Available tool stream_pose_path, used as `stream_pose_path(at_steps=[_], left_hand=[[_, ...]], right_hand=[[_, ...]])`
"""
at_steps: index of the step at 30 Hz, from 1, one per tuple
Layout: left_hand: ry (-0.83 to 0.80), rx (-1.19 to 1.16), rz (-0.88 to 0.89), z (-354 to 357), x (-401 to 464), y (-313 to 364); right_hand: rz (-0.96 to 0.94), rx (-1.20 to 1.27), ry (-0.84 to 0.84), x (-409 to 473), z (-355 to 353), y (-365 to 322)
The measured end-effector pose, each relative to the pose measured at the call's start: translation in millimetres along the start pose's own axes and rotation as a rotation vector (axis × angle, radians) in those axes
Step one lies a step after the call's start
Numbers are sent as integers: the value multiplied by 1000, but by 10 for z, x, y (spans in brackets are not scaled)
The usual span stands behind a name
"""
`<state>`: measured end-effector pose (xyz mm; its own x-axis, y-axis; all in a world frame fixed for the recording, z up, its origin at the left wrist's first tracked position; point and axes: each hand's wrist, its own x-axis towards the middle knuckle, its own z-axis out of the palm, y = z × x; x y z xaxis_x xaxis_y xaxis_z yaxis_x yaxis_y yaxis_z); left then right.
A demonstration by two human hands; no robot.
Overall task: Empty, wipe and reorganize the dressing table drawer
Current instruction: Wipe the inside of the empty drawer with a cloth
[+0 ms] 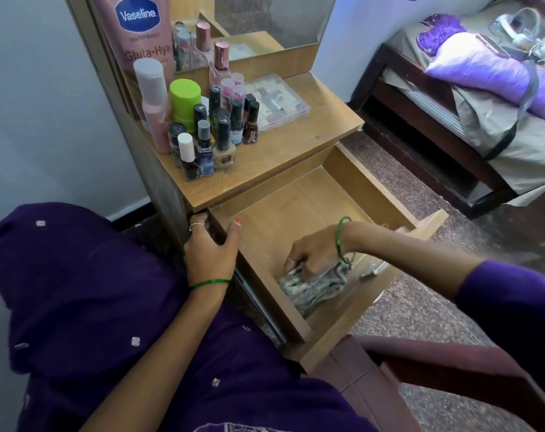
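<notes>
drawer [299, 194]: light wood, pulled fully open, bare floor | cloth [311, 286]: grey-white, crumpled, lies on the drawer floor at near right corner | dressing table [296, 145]: wooden top, just above the drawer

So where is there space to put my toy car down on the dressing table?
The tabletop is bare along its front edge and right corner, in front of the clear plastic box. The left side is crowded with nail polish bottles. The drawer is bare at the back; the right hand presses a cloth near its front.

Head view, steeply down, close.
</notes>
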<state>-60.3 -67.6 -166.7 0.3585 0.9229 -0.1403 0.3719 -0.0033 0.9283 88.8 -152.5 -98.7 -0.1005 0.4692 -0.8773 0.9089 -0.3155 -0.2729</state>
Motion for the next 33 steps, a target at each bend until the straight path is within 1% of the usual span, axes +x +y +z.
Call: stream_pose_path(at_steps=[2,3,4,7,8,9,10,11,13,14,15,17,19,20,24,25,27,29,31,33], left_hand=[[-2,14,-5,0,-2,1],[-5,22,-9,0,-3,7],[-7,28,-14,1,0,0],[-4,30,-7,0,2,-4],[-2,27,-8,-1,2,-2],[-1,24,-11,-2,1,0],[1,22,-13,-3,3,5],[4,25,-13,-5,1,12],[5,30,-9,-3,-6,19],[4,31,-6,0,-6,15],[4,35,-4,0,-5,15],[1,42,-5,-1,1,1],[0,41,-4,-1,12,-20],[0,38,-3,-3,18,-30],[-4,33,-2,-6,20,-22],[-5,32,-3,-2,18,-15],[-1,30,-2,-3,14,-13],[8,31,3,2,12,-16],[8,37,0,11,15,-14],[5,46,-13,12,16,-13]], right_hand=[[71,-91,-61,119,18,56],[140,-146,-83,136,11,83],[222,-218,-100,129,-18,89],[551,-484,-141,21,-147,78],[639,-544,-157,-30,-191,68],[675,-568,-152,-83,-236,51],[654,-555,-144,-108,-284,59],[590,-499,-139,-91,-308,59],[357,-324,-116,-69,-304,4],[265,-279,-126,-43,-287,-48],[219,-267,-136,3,-238,-93],[198,-251,-145,114,-138,-133],[257,-229,-157,211,-74,-49],[322,-230,-157,250,-79,48],[678,-431,-142,-6,-217,139],[735,-463,-105,-63,-234,177],[749,-512,-76,-49,-239,287],[627,-424,-55,85,-198,386],[407,-250,10,140,-114,340],[271,-60,-19,117,-58,149]])
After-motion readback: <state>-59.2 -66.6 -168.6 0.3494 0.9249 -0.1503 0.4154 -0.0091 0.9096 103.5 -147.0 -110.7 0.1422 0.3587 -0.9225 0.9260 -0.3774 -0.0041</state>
